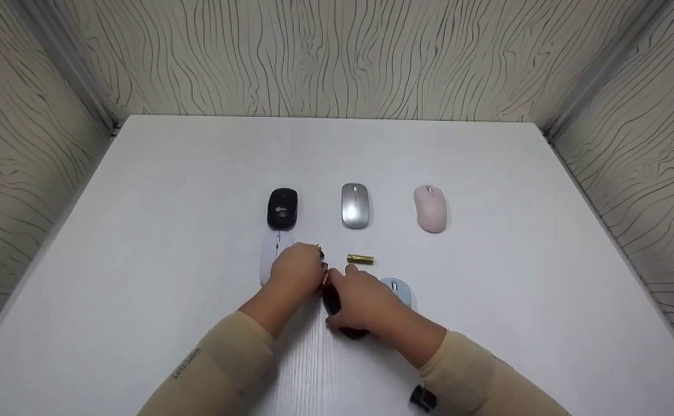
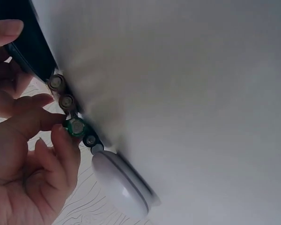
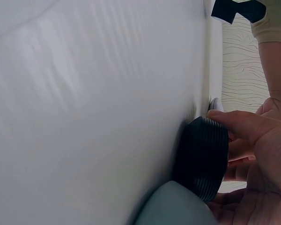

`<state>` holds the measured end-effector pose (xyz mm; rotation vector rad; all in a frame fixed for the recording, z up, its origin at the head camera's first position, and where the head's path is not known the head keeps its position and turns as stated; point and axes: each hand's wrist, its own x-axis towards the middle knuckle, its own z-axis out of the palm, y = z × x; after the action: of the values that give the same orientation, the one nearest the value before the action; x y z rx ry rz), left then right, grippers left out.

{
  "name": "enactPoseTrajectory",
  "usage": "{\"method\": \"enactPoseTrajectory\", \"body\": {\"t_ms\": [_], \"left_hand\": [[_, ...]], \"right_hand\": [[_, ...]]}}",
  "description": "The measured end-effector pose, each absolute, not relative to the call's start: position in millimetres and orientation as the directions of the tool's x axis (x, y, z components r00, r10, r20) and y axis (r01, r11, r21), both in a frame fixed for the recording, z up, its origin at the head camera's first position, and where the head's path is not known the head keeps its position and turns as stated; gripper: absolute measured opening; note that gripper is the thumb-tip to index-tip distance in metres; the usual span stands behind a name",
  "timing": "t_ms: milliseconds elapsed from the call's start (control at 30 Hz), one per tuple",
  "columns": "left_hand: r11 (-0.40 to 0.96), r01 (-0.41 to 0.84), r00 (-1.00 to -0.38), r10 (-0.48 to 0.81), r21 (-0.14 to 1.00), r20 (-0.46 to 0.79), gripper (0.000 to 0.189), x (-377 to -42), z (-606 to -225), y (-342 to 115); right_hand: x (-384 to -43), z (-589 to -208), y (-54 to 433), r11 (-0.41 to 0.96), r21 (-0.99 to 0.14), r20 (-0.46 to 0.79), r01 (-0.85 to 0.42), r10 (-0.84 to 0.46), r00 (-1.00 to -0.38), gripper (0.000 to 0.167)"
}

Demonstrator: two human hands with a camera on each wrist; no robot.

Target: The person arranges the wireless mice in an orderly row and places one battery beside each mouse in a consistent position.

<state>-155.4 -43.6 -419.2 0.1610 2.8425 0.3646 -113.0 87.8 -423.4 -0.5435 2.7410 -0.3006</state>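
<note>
The left hand point(image 1: 297, 268) pinches a green battery point(image 2: 76, 127) between finger and thumb; other batteries point(image 2: 67, 101) lie close beside its fingertips. The right hand point(image 1: 367, 300) grips a dark mouse point(image 3: 200, 157) by its sides. Just beyond those fingers lies a gold battery point(image 1: 360, 259); right of them, a blue mouse point(image 1: 398, 289); left of the left fingers, a white mouse point(image 1: 268, 257).

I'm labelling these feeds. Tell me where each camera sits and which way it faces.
Head: worn on the head, facing forward and down at the white table; left hand, right hand and sleeves show.
Left wrist: worn there, facing a green battery at the left hand; both hands show.
Right wrist: worn there, facing the dark mouse; the right hand and a sleeved forearm show.
Both wrist views share the dark mouse.
</note>
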Motion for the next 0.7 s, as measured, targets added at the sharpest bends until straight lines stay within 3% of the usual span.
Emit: {"method": "enactPoseTrajectory", "body": {"t_ms": [500,700], "left_hand": [[0.961,0.056,-0.955,0.131,0.271,-0.267,0.01,-154,-415,-46],[0.957,0.086,-0.959,0.155,0.278,-0.236,0.012,-152,-414,-48]], "right_hand": [[-114,-419,86,0.911,-0.268,-0.293,-0.313,-0.387,-0.874,0.075],[-128,-409,95,0.892,-0.305,-0.242,-0.334,-0.412,-0.878,0.063]]}}
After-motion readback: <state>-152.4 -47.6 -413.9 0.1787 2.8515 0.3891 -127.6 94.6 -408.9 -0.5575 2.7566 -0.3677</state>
